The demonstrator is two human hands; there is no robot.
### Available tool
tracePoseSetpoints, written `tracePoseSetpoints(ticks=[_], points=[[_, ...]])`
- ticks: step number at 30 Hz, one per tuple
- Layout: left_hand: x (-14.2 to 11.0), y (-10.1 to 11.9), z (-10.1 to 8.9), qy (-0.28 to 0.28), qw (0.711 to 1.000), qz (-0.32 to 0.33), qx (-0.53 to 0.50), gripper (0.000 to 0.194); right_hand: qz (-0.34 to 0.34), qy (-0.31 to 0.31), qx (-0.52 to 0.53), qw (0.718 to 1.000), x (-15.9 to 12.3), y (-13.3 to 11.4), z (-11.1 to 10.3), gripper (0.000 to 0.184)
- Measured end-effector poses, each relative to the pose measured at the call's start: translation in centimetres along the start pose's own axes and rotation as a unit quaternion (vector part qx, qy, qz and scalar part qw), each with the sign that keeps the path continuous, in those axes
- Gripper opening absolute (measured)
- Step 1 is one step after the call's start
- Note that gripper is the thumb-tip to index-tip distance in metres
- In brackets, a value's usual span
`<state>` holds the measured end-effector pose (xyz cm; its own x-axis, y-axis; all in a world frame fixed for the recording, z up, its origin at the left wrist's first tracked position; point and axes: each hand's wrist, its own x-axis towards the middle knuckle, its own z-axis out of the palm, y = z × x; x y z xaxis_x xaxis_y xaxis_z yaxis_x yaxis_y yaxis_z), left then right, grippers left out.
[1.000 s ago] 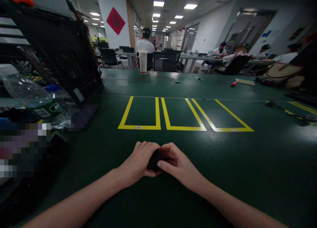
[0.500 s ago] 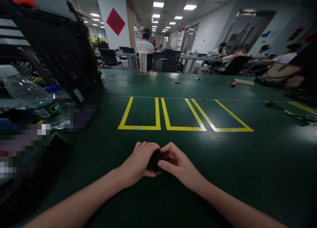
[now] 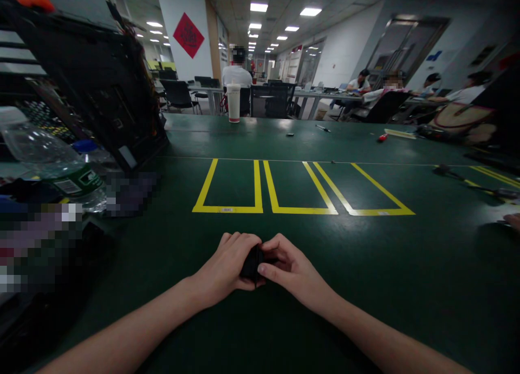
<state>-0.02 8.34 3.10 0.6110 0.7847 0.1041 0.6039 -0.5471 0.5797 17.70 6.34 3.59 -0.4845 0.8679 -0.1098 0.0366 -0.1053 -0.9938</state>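
A small black object (image 3: 251, 262) is between my two hands, low over the dark green table (image 3: 162, 330). Its kind is unclear, as the fingers cover much of it; a thin dark edge runs down its right side. My left hand (image 3: 229, 263) wraps round it from the left, thumb below and fingers over the top. From the right, my right hand (image 3: 290, 268) closes on its edge with curled fingers and thumb. Just beyond the hands, yellow tape (image 3: 227, 209) marks several outlines on the tabletop.
At left stand a plastic bottle (image 3: 49, 157) and a large black frame-like device (image 3: 109, 103). A white cup (image 3: 233, 103), a pen (image 3: 323, 128) and a small red item (image 3: 382, 138) lie farther back. Cables (image 3: 475, 185) and another person's hand (image 3: 514, 221) are at the right.
Another person's hand has come in at the right edge. The black object's thin right edge shows a little more clearly between my hands, which have hardly moved.
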Motion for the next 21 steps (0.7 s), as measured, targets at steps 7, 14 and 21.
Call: tracePoseSetpoints(ticks=[7,14,21], points=[[-0.10,0.37,-0.75,-0.026,1.000,0.008,-0.017,0.054,0.024,0.004,-0.055,0.998,0.04,-0.27,-0.07,0.026],[-0.07,0.34,-0.99,-0.030,0.999,0.015,-0.026,0.052,-0.019,0.011,-0.055,0.998,-0.10,-0.17,0.18,0.024],[0.22,0.15,-0.43,-0.020,1.000,0.002,-0.013,0.056,0.013,0.016,-0.046,0.999,0.15,0.06,0.04,0.029]])
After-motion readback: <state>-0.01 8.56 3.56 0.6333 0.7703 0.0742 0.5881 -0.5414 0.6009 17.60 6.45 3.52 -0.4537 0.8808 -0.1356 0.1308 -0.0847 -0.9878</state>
